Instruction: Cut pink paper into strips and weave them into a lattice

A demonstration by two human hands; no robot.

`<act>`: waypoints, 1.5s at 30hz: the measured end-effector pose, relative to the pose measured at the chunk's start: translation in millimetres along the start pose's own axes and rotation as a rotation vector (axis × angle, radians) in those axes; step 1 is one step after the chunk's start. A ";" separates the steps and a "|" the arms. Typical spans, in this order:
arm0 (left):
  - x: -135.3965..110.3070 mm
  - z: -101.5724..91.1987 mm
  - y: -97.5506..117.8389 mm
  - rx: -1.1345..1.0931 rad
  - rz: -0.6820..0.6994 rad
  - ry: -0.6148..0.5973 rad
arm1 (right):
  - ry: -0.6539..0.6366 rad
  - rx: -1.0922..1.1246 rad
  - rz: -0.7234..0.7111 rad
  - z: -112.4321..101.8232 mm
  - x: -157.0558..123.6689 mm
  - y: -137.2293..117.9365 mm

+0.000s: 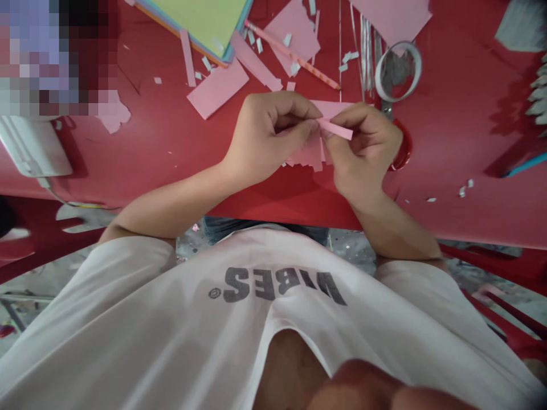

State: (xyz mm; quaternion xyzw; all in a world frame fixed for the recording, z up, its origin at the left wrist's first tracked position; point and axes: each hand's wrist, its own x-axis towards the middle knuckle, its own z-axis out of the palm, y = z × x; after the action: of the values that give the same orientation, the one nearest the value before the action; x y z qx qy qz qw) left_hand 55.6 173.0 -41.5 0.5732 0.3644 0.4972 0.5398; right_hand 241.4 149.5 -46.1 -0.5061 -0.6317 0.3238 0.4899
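Both hands meet above the red table, pinching a narrow pink paper strip [339, 130]. My left hand [273, 131] is closed, thumb and forefinger at the strip's left end. My right hand [363, 148] is closed too, its thumb and forefinger around the strip, whose free end sticks out over the fingers. Beneath the hands lie pink paper pieces [305, 151] with uneven lower edges, partly hidden. Scissors with a red handle [404, 149] rest beside my right hand, mostly covered by it.
On the red table [461, 142] lie a roll of tape [416, 80], a pencil [299, 60], a stack of coloured paper [200, 23], a pink rectangle [219, 88], silvery strips [366, 54] and small white scraps. A white device with a cable [36, 145] sits at left; a blue stick [527, 165] at right.
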 end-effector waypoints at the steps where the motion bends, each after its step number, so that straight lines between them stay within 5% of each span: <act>1: 0.0 0.0 -0.3 0.004 0.001 0.004 | -0.004 -0.003 -0.001 -0.3 -0.1 0.1; 8: -0.4 0.6 -1.0 -0.031 0.008 -0.002 | 0.034 0.064 -0.087 2.0 0.0 5.3; 45: -3.3 3.1 2.8 -0.041 0.039 0.008 | -0.021 -0.076 0.018 -2.1 -2.2 -4.4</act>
State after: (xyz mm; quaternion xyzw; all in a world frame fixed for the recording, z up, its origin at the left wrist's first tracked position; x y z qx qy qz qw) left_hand 57.4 168.6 -39.2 0.5672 0.3451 0.5171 0.5403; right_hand 241.9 146.0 -42.2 -0.5267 -0.6438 0.3094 0.4609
